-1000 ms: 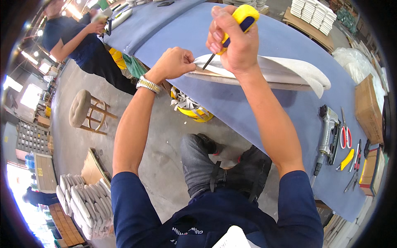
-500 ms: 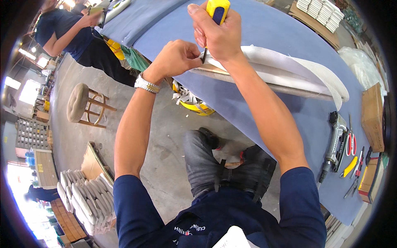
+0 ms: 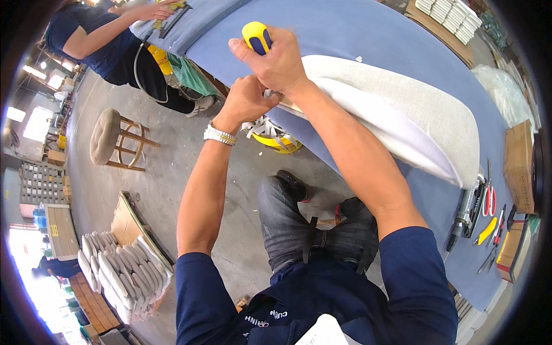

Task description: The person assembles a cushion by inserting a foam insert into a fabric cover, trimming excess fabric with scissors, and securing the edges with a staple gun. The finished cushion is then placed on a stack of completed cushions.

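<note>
My right hand [image 3: 280, 64] is wrapped round the yellow and blue handle of a screwdriver [image 3: 256, 37], its shaft hidden below the fist. Close against it, my left hand [image 3: 246, 102] is closed at the left end of a padded panel [image 3: 402, 98] covered in pale grey fabric. The fingertips seem to pinch the fabric edge there, though the right hand partly hides them. The panel lies tilted on the blue-covered table [image 3: 339, 37], its broad fabric face turned up and a strip of its wood-coloured edge showing by my hands.
At right lie an air stapler [image 3: 464, 215], red-handled scissors [image 3: 489, 200], a yellow cutter [image 3: 486, 231] and a cardboard box [image 3: 519, 167]. A yellow tub of scraps [image 3: 276, 142] stands below the table edge. Left are a stool [image 3: 118, 140], stacked pads [image 3: 123, 276] and a co-worker [image 3: 106, 46] holding a hose-fed tool.
The panel has tipped, so its broad fabric face now shows. Both hands have shifted left, the screwdriver lower and its shaft out of sight. The co-worker's hands have moved over the table.
</note>
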Demonstrator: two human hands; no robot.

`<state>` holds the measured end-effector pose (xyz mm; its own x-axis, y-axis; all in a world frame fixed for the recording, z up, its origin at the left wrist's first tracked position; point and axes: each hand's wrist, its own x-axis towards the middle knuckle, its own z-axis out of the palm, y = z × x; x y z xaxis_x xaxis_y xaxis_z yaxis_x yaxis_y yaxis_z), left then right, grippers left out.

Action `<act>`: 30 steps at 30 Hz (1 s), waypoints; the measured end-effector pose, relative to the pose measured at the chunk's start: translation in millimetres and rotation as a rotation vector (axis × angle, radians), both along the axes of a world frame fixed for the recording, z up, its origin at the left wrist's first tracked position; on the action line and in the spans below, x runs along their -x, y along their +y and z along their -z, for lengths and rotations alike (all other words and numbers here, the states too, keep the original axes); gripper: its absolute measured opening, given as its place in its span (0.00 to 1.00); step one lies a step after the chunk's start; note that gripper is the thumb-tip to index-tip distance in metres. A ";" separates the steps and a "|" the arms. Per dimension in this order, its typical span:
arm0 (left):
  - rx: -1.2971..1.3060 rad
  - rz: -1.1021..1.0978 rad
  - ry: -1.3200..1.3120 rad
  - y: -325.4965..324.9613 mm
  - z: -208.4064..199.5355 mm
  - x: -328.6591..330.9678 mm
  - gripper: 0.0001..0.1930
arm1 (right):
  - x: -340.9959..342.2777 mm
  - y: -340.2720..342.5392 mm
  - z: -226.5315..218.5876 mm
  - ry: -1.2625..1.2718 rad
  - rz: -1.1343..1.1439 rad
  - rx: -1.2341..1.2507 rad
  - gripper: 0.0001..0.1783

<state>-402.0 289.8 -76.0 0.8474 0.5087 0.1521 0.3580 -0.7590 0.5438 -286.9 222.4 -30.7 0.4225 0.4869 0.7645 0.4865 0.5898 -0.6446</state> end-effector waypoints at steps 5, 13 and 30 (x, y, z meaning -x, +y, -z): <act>-0.020 0.022 -0.161 9.5 33.4 6.6 0.18 | 16.3 6.2 5.9 -0.053 -0.003 0.053 0.16; -0.237 -0.059 -0.184 4.3 45.5 -1.1 0.16 | 11.2 3.5 14.9 -0.042 -0.092 0.130 0.15; -0.144 -0.049 -0.127 -6.6 21.7 2.6 0.15 | -0.6 8.2 16.3 -0.053 0.014 0.015 0.17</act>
